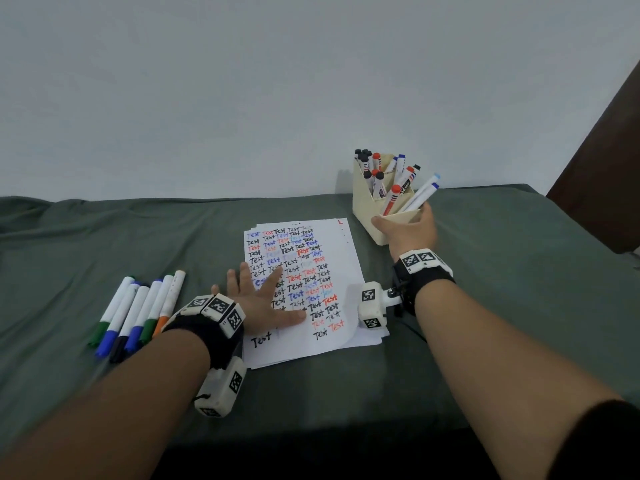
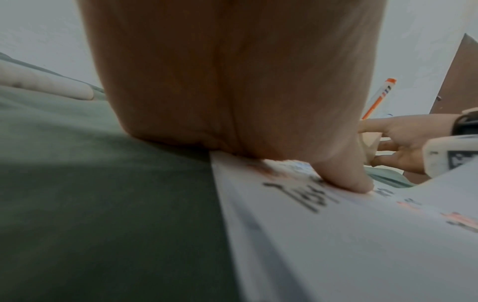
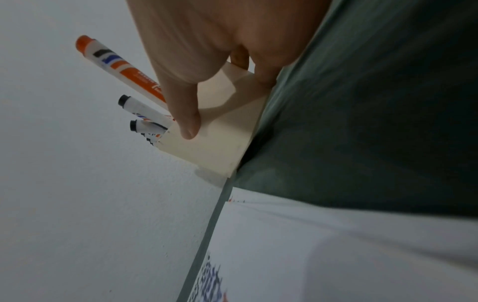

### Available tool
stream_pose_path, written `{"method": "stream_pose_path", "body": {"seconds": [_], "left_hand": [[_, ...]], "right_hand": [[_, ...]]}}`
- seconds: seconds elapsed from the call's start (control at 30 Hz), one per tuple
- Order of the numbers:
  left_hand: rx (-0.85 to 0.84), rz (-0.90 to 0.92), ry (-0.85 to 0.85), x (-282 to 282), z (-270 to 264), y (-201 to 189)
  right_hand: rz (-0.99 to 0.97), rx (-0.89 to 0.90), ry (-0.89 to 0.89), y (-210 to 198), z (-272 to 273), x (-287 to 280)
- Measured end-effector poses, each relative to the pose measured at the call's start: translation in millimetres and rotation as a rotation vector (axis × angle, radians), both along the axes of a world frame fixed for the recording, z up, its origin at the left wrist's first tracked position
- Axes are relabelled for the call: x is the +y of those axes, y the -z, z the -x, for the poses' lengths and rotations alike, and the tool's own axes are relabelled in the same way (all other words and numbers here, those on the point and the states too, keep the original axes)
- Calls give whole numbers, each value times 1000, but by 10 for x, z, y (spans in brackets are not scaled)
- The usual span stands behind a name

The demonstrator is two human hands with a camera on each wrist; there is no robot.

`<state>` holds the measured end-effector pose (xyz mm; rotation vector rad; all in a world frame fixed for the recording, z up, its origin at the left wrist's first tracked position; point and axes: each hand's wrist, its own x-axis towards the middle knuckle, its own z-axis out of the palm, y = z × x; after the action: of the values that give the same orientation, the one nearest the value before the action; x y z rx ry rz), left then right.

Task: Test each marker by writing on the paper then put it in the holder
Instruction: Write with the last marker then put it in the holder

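**Many markers tested and stowed; six still waiting by the left edge**

The holder (image 1: 367,206) stands near the far edge of the green cloth (image 1: 519,289), just past the far right corner of the paper (image 1: 346,327). It is crowded with capped markers in black, red and blue, and the paper is nearly filled with rows of the word "Test" in those colours, so most of the job looks done. Six markers (image 1: 135,313) lie side by side on the cloth toward its left edge, well apart from the holder; these appear to be what is left to test.

The right hand (image 1: 410,230) is at the near front of the holder, thumb laid on its left wall and fingers curled around the right side, so it grips the holder itself. Two blue-capped markers (image 1: 420,195) slant out of the front compartment just above that hand; whether the fingers touch them cannot be told. The left hand (image 1: 263,303) lies flat with fingers spread on the near left part of the paper, pressing it down and holding nothing. The waiting six markers are just beside its wrist, on the outer side.
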<state>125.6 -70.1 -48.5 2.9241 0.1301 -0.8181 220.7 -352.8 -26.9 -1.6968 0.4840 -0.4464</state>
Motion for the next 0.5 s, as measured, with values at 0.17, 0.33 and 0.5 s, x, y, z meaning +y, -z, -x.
{"method": "stream_pose_path", "body": {"seconds": [0.17,0.33,0.5], "left_hand": [[-6,9,-3,18,-26,58],[-20,13,1,34,-25,85],[-9,10,7,43,-41,94]], "right_hand": [[7,24,-1,-20,-228,112],[36,26,29,-37,-419,150],[35,82,55,38,-538,239]]}}
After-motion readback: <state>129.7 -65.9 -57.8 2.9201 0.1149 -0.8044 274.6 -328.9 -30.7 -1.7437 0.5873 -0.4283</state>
